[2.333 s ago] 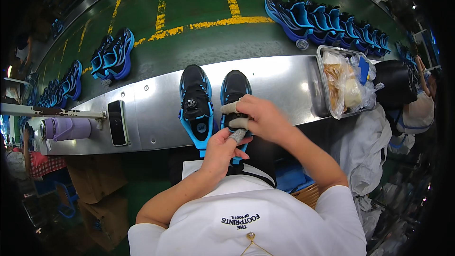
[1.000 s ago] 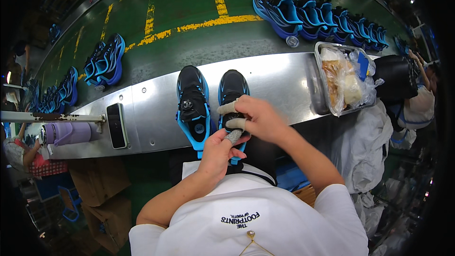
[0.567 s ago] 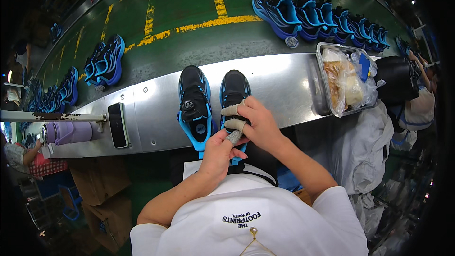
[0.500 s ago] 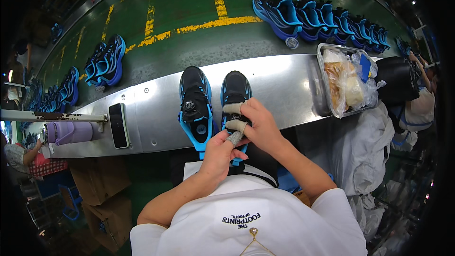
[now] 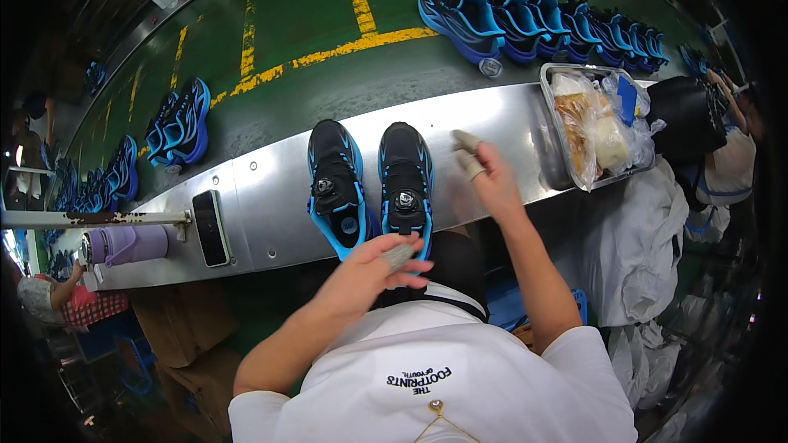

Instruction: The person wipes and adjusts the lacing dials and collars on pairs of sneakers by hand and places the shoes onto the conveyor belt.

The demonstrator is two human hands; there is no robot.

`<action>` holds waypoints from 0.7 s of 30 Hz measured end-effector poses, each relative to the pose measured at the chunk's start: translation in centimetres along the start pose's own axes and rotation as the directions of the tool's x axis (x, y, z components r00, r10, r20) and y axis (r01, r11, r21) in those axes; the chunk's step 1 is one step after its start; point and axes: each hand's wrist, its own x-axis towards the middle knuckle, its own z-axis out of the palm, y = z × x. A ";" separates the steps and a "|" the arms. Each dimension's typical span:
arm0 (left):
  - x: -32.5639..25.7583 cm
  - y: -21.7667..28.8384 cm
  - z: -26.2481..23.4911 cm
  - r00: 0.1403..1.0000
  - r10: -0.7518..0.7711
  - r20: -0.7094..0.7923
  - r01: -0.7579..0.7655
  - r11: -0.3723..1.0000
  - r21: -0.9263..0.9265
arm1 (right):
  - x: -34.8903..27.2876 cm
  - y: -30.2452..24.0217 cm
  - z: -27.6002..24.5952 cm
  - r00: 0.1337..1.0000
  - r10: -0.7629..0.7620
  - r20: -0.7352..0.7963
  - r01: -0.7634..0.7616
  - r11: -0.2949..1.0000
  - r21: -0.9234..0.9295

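Two black-and-blue shoes, the left shoe (image 5: pixel 336 156) and the right shoe (image 5: pixel 405 156), on one steel ledge (image 5: pixel 484 115).
Toes are pointed toward the ledge's far edge; one round dial is borne by each tongue. At the ledge's near edge, the left hand (image 5: pixel 365 275) is loosely curled at the right shoe's heel; whether the heel is gripped cannot be told. Above the ledge, the right hand (image 5: pixel 497 184) is held partly open, nothing grasped, two fingers cloth-capped. Smooth bare metal is left between right shoe and one rectangular tray (image 5: pixel 553 119) at the ledge's right.
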 end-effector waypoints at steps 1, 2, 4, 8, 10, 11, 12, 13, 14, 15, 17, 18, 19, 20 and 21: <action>-0.3 0.8 -0.5 0.997 0.010 0.078 -0.018 0.994 0.105 | -0.1 -0.1 -0.8 0.999 -0.011 0.051 0.018 0.989 -0.149; -0.5 2.1 -0.6 0.999 0.017 0.030 -0.025 0.952 0.306 | -0.3 -0.4 -1.4 0.995 -0.013 0.102 0.043 0.955 -0.293; 0.6 3.9 -0.7 0.930 0.365 0.045 -0.255 0.551 0.795 | -2.5 -3.3 2.3 0.893 -0.278 0.354 0.380 0.887 -0.263; 5.6 5.1 0.2 0.887 0.412 0.209 -0.155 -0.161 0.975 | -3.2 -2.7 4.9 0.908 -0.181 0.377 0.303 0.906 -0.295; 7.3 5.1 0.3 0.929 0.327 0.173 -0.121 -0.174 0.977 | -3.0 -1.6 5.1 0.920 -0.191 0.343 0.286 0.925 -0.251; 8.0 5.4 0.3 0.961 0.244 0.130 -0.086 -0.185 0.979 | -3.0 -1.4 5.1 0.921 -0.191 0.341 0.284 0.926 -0.249; 8.2 6.3 0.5 0.986 0.146 0.075 -0.057 -0.123 0.991 | -3.1 -1.5 5.2 0.923 -0.206 0.325 0.294 0.922 -0.252; 8.3 6.4 0.5 0.987 0.145 0.072 -0.054 -0.125 0.991 | -3.1 -1.5 5.2 0.925 -0.220 0.310 0.304 0.918 -0.256; 8.4 6.5 0.6 0.989 0.133 0.069 -0.051 -0.138 0.989 | -3.1 -1.5 5.2 0.925 -0.220 0.310 0.304 0.919 -0.253; 8.6 6.5 0.7 0.990 0.122 0.069 -0.051 -0.152 0.987 | -3.1 -1.4 5.0 0.925 -0.197 0.326 0.289 0.920 -0.264; 8.5 6.6 1.3 0.985 0.131 0.110 -0.085 -0.184 0.979 | -2.9 -1.1 4.8 0.923 -0.174 0.343 0.276 0.921 -0.276; 8.5 6.5 1.6 0.979 0.139 0.152 -0.120 -0.216 0.969 | -2.7 -0.7 4.6 0.917 -0.200 0.345 0.302 0.914 -0.272; 8.6 6.3 1.6 0.978 0.140 0.153 -0.121 -0.215 0.969 | -2.6 -0.3 4.5 0.910 -0.225 0.348 0.327 0.906 -0.269; 8.7 6.1 1.4 0.953 0.168 0.252 -0.203 -0.265 0.943 | -2.6 0.4 4.4 0.909 -0.225 0.350 0.328 0.905 -0.270; 8.6 6.0 1.2 0.917 0.190 0.350 -0.280 -0.319 0.906 | -2.6 0.7 4.5 0.909 -0.203 0.364 0.310 0.912 -0.267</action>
